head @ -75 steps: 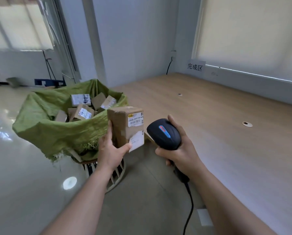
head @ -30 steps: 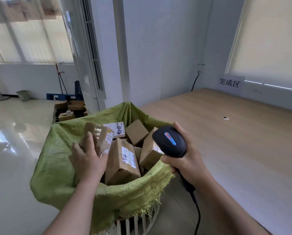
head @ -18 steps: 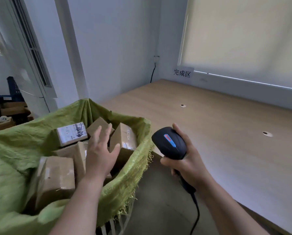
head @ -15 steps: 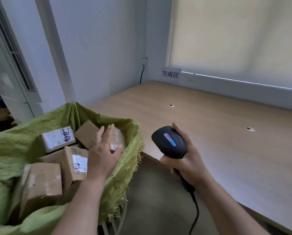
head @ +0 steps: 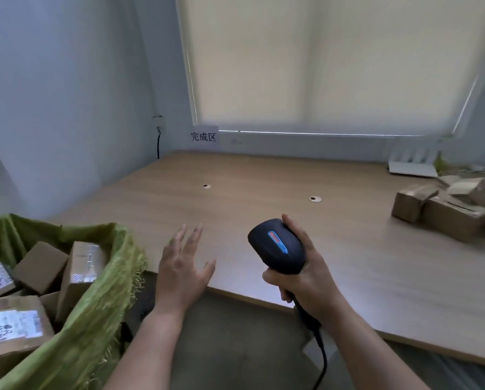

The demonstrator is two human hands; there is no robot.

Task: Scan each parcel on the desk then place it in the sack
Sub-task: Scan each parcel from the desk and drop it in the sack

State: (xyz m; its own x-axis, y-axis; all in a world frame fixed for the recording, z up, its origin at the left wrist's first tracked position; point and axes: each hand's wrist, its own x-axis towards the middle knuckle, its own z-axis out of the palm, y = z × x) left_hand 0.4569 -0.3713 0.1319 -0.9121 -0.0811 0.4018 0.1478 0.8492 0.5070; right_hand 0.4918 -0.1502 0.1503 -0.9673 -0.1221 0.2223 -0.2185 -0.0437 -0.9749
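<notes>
— Where are the hands? 
— Left hand [head: 183, 273] hovers empty, fingers [head: 191, 235] spread; right hand [head: 306, 277] grasps the scanner [head: 276, 247].

— And the parcels [head: 444, 209]? 
— Piled far right on the counter [head: 263, 178], well apart from the near-left sack [head: 100, 299]. Likely light, stiff cardboard; grip opposite sides.

Drawn window blind [head: 331, 63], wall sign [head: 203, 136] w/ Chinese text, white router [head: 412, 166] at back right.
</notes>
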